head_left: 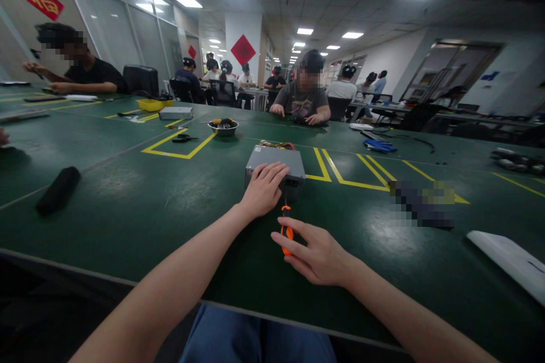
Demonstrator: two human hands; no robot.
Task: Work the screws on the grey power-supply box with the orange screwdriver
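A flat grey metal box (275, 161) sits on the green table (128, 204), with coloured wires (276, 145) showing behind it. My left hand (264, 190) lies over its near corner, pressing on the top. My right hand (315, 252) is closed around an orange-handled screwdriver (286, 231) just in front of the box. The fingers hide part of the handle. The thin shaft points up toward the box's front face, and its tip is hidden in the shadow there.
A steel bowl (223, 127) holding tools and black pliers (184, 138) stand to the left. A black pouch (58, 190) lies further left, a blurred object (421, 203) and a white sheet (508, 258) to the right. Yellow tape marks the tabletop. Co-workers sit around the table.
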